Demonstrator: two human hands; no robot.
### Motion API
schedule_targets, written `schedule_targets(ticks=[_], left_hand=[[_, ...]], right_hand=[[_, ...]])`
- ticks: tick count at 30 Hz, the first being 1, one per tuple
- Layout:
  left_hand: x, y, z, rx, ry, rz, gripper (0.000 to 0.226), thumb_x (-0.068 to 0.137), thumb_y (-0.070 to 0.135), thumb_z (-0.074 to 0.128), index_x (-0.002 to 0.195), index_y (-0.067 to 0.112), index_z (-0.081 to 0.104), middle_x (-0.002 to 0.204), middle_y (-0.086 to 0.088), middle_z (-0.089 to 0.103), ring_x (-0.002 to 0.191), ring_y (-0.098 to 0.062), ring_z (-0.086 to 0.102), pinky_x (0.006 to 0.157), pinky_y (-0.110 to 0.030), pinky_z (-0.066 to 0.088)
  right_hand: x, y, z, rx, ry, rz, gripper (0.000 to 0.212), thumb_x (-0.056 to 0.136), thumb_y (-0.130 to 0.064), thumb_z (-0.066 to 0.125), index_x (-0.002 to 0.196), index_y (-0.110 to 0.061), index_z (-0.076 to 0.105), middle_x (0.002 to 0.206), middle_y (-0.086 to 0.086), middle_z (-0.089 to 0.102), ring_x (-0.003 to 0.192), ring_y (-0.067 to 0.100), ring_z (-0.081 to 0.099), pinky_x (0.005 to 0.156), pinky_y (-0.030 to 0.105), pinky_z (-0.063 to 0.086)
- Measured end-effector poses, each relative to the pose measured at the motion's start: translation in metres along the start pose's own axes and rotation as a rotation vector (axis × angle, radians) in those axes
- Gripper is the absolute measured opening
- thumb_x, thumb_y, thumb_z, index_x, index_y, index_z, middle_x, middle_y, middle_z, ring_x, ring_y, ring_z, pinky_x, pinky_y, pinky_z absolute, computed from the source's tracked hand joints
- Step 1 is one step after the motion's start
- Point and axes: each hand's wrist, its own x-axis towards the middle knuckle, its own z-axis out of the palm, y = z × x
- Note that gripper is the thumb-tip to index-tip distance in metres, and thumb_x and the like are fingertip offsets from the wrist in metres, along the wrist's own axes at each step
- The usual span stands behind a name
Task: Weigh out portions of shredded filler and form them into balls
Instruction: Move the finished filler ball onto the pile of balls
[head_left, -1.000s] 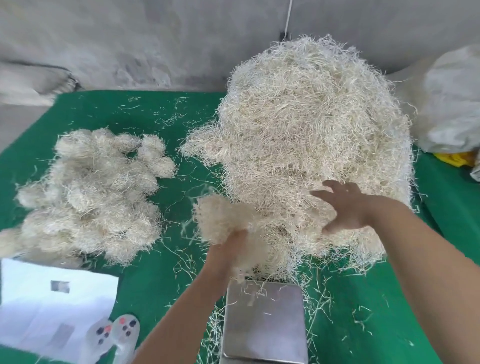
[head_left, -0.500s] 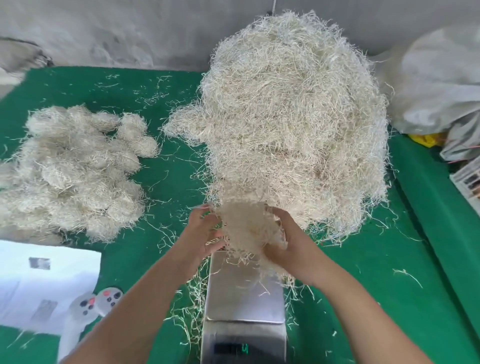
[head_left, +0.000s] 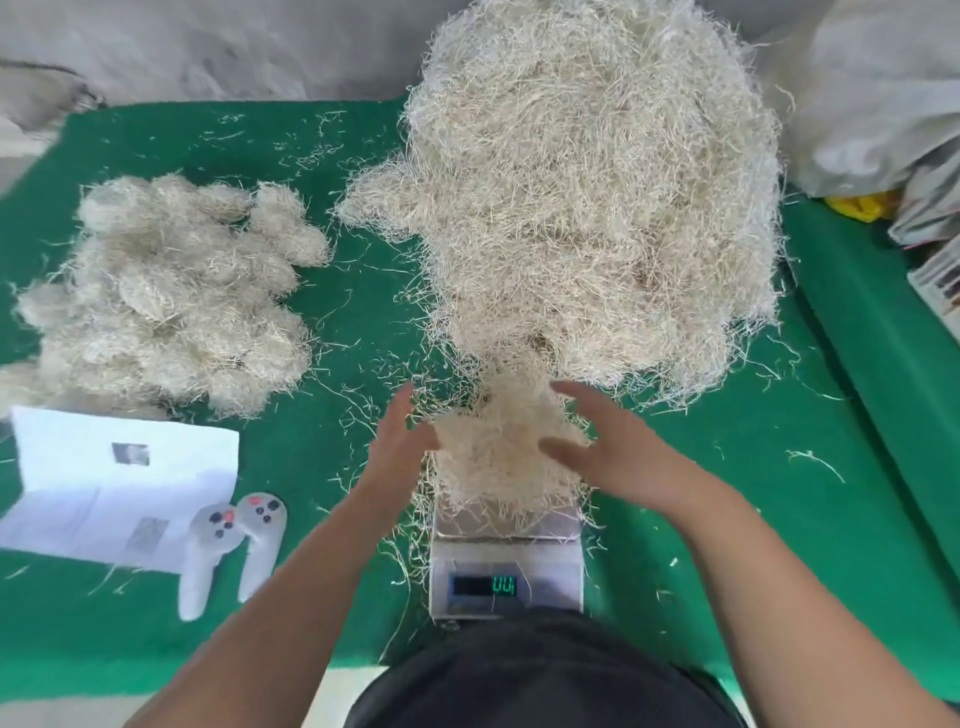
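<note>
A clump of pale shredded filler (head_left: 501, 457) lies on the steel pan of a small digital scale (head_left: 506, 577), whose green display is lit. My left hand (head_left: 397, 439) is at the clump's left side with its fingers straight. My right hand (head_left: 597, 447) is at its right side, fingers spread and touching the fibres. Behind the scale rises a big loose heap of the same filler (head_left: 592, 197). Several formed filler balls (head_left: 166, 291) are piled at the left on the green table (head_left: 753, 493).
A white sheet of paper (head_left: 119, 483) lies at the near left with two white controllers (head_left: 234, 545) beside it. White sacks (head_left: 878, 98) and a yellow item stand at the far right. Loose strands litter the green cloth around the scale.
Both hands brought the clump down from in front of the heap onto the scale pan and opened beside it. The camera tilted down, showing the scale's display.
</note>
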Motion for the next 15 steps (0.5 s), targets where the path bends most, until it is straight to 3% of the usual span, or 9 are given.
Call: schedule_targets(ticks=[3,5,7,10,15], left_hand=[[-0.013,0.002,-0.007,0.207,0.033,0.163,0.088,0.077,0.040,0.050,0.159,0.048,0.017,0.166,0.014,0.021,0.152,-0.017,0.015,0.120,-0.060,0.016],[-0.018,0.003,-0.003,0.460,0.053,0.327,0.074,0.089,0.053,0.044,0.159,0.048,0.020,0.167,0.013,0.019,0.154,-0.017,0.010,0.122,-0.056,0.011],[-0.021,0.007,0.006,0.701,0.067,0.452,0.064,0.099,0.067,0.029,0.158,0.042,0.030,0.169,0.005,0.020,0.157,-0.023,0.008,0.125,-0.053,0.008],[-0.028,0.012,0.021,0.853,0.046,0.533,0.051,0.102,0.054,0.044,0.152,0.041,0.042,0.170,0.001,0.021,0.156,-0.030,0.009,0.127,-0.054,0.009],[-0.039,0.011,0.033,0.907,0.026,0.614,0.040,0.099,0.039,0.059,0.139,0.038,0.058,0.164,0.003,0.034,0.153,-0.027,0.023,0.126,-0.049,0.014]], right_hand=[[-0.007,-0.004,-0.008,0.049,0.225,0.004,0.053,0.098,-0.042,0.066,0.147,-0.040,0.046,0.148,-0.012,0.054,0.125,0.010,0.054,0.103,0.042,0.052],[-0.013,-0.006,-0.001,-0.003,0.257,-0.017,0.050,0.100,-0.037,0.064,0.147,-0.037,0.047,0.149,-0.010,0.054,0.131,0.012,0.053,0.108,0.039,0.047],[-0.019,-0.009,0.011,-0.073,0.222,-0.060,0.054,0.100,-0.035,0.064,0.151,-0.033,0.046,0.155,-0.009,0.048,0.141,0.012,0.044,0.114,0.029,0.033],[-0.026,-0.017,0.031,-0.149,0.135,-0.105,0.064,0.099,-0.034,0.065,0.157,-0.029,0.039,0.166,-0.005,0.032,0.153,0.015,0.026,0.122,0.028,0.018],[-0.031,-0.023,0.044,-0.229,0.112,-0.115,0.073,0.097,-0.037,0.067,0.160,-0.032,0.031,0.171,-0.002,0.020,0.157,0.021,0.017,0.120,0.033,0.014]])
